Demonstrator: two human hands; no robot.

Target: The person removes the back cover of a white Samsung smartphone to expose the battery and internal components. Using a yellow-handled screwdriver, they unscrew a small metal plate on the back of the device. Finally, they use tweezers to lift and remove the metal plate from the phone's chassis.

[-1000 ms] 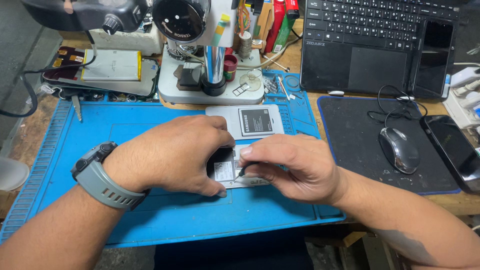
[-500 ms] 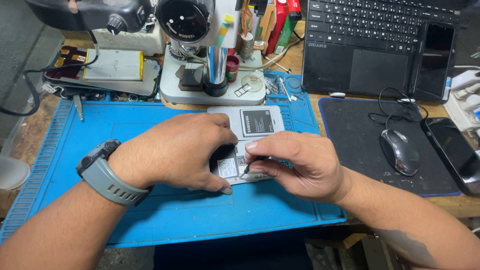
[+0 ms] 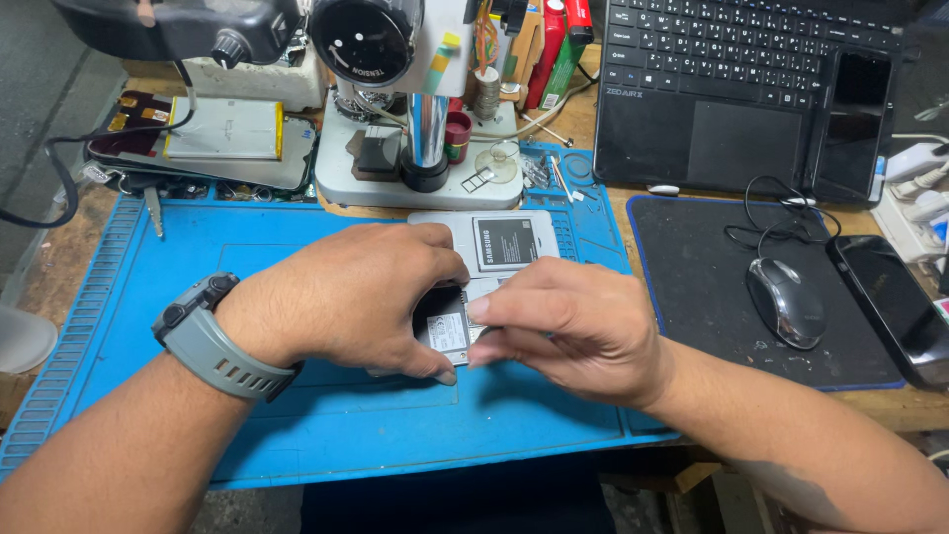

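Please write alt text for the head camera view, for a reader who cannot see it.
Both hands, left hand and right hand, meet over an opened phone on a blue mat. A grey battery lies just behind them. A microscope, laptop and mouse stand around.

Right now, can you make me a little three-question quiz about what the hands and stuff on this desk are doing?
1. True or false: the left hand wears a grey wristwatch.
2. What colour is the work mat under the opened phone?
3. Which lies on the black pad: A) a computer mouse, B) scissors, C) a cup?

Key: 1 true; 2 blue; 3 A. Both hands, the right hand too, touch the phone.
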